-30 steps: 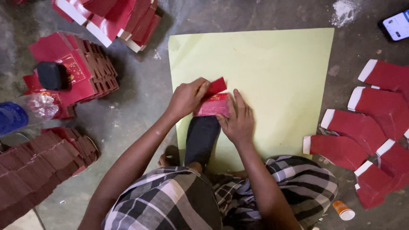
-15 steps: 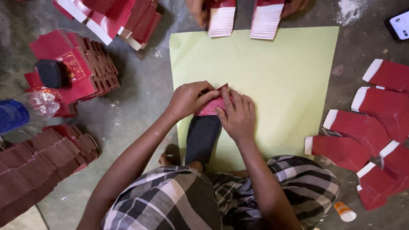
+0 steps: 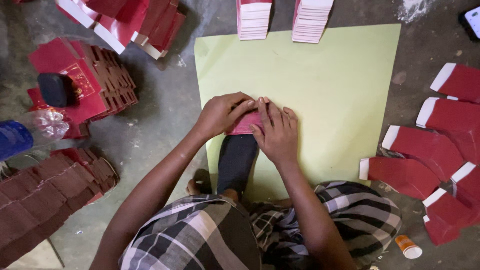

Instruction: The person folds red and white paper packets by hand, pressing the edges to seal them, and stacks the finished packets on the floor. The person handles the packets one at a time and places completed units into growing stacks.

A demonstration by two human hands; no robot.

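Concrete floor, dusty and cracked, with a big pale green sheet (image 3: 340, 90) spread out as our work mat. Near the bottom middle of the frame we've got the left hand (image 3: 220, 115) and right hand (image 3: 277, 132) both pressed flat on a small red card piece (image 3: 242, 125), sitting on the end of a dark block (image 3: 235, 162); fingers pinning it, not really clenched. If the pressure's uneven, the fold probably goes crooked or the card slides off the block. Further out, fanned red blanks (image 3: 425, 150) at right and two neat stacks (image 3: 282, 20) at top could get knocked by an elbow.
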